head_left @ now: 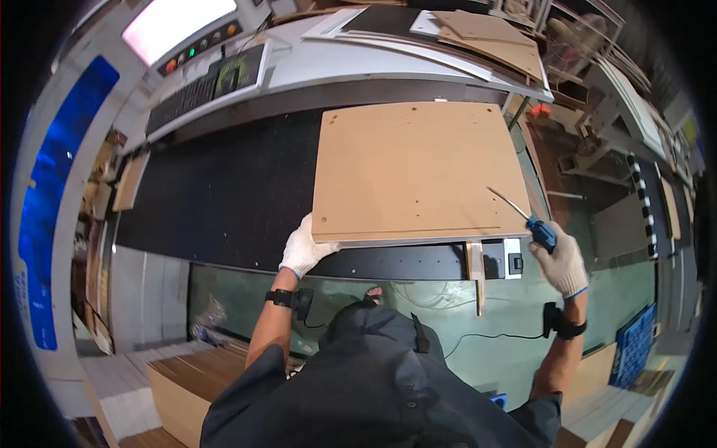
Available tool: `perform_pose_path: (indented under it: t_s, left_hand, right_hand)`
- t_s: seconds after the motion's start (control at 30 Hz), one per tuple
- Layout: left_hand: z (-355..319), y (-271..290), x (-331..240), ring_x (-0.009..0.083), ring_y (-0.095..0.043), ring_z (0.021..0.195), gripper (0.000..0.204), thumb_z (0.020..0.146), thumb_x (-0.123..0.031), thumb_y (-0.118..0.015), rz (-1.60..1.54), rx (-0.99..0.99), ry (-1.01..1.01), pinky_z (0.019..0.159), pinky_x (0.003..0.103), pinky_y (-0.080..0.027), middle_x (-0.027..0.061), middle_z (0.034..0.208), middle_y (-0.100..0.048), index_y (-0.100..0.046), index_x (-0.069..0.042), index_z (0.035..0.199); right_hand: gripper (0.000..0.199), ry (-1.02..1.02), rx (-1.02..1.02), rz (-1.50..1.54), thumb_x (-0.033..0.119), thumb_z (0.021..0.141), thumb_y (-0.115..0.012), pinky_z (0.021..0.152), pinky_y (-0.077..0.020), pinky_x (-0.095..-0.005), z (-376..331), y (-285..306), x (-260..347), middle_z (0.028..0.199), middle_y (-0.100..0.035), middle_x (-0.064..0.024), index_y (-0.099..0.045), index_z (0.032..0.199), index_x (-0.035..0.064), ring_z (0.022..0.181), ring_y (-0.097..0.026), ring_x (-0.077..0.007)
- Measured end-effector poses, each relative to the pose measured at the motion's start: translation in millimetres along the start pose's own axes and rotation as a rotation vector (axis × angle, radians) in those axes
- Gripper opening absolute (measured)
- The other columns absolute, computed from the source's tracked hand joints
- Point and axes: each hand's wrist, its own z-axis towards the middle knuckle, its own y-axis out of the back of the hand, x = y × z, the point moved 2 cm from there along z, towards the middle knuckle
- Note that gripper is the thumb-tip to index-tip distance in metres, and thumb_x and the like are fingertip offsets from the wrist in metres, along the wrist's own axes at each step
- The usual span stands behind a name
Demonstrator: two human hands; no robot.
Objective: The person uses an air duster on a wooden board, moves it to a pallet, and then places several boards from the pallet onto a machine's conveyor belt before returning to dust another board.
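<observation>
A tan wooden board [411, 168] with small drilled holes lies on the black work surface [216, 179]. My left hand [305, 248], in a white glove, grips the board at its near left corner, its fingers partly hidden by the edge. At the right, my gloved right hand [562, 261] is closed around the blue handle of a tool [542, 233] with a thin, slightly curved metal shaft. The shaft points to the far left, over the board's near right part. Whether its tip touches the board I cannot tell.
A narrow wooden strip [476, 276] juts past the near edge, beside a small metal fitting [513, 259]. Behind stand a keyboard [190, 97], a lit screen [175, 26] and stacked panels [485, 41]. Cardboard-coloured stacks [183, 384] are at the lower left; a blue crate [635, 347] is lower right.
</observation>
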Motion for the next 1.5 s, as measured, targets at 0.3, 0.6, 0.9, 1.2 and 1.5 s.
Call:
perform_pose_path:
  t_s: [0.3,0.6,0.9,1.2,1.5]
  left_hand:
    - [10,3,85,0.0302,-0.058,0.133,0.086,0.084,-0.011,-0.082,-0.858,0.171,-0.314,0.111,0.040,-0.046,0.0210,0.148,-0.054,-0.035,0.001,0.156]
    - [25,18,134,0.0276,-0.062,0.124,0.055,0.107,-0.027,-0.057,-1.406,0.127,0.035,0.102,0.038,-0.052,0.0190,0.144,-0.057,-0.042,-0.001,0.153]
    - [83,-6,108,0.0395,-0.046,0.143,0.085,0.091,-0.029,-0.078,-0.772,0.048,-0.106,0.118,0.045,-0.040,0.0282,0.155,-0.044,-0.032,-0.001,0.157]
    - [84,23,52,0.0452,-0.052,0.132,0.090,0.085,-0.033,-0.081,-0.351,0.082,-0.128,0.110,0.048,-0.046,0.0270,0.148,-0.047,-0.032,-0.005,0.156]
    - [89,12,58,0.0419,-0.053,0.132,0.085,0.083,-0.022,-0.082,-0.370,0.046,-0.163,0.111,0.047,-0.046,0.0261,0.145,-0.050,-0.037,-0.004,0.154]
  right_hand:
    - [0.030,0.286,0.272,-0.749,0.032,0.084,-0.077,0.065,-0.0550,-0.0503,33,-55,168,0.070,-0.066,-0.0195,-0.062,0.089,0.0068,0.072,-0.069,-0.0416]
    - [0.028,0.533,0.336,-0.760,0.034,0.088,-0.072,0.061,-0.0557,-0.0510,87,-149,300,0.067,-0.067,-0.0165,-0.064,0.087,0.0074,0.067,-0.070,-0.0383]
    - [0.023,0.537,0.005,-0.810,0.028,0.085,-0.068,0.068,-0.0580,-0.0492,258,-178,326,0.076,-0.071,-0.0208,-0.074,0.085,0.0061,0.075,-0.072,-0.0404]
    - [0.021,0.489,0.129,-0.786,0.025,0.085,-0.066,0.070,-0.0595,-0.0482,294,-188,334,0.081,-0.073,-0.0197,-0.077,0.086,0.0074,0.078,-0.073,-0.0390]
    - [0.019,0.330,-0.051,-0.844,0.020,0.083,-0.063,0.070,-0.0599,-0.0465,304,-117,282,0.083,-0.074,-0.0201,-0.077,0.085,0.0065,0.079,-0.074,-0.0382]
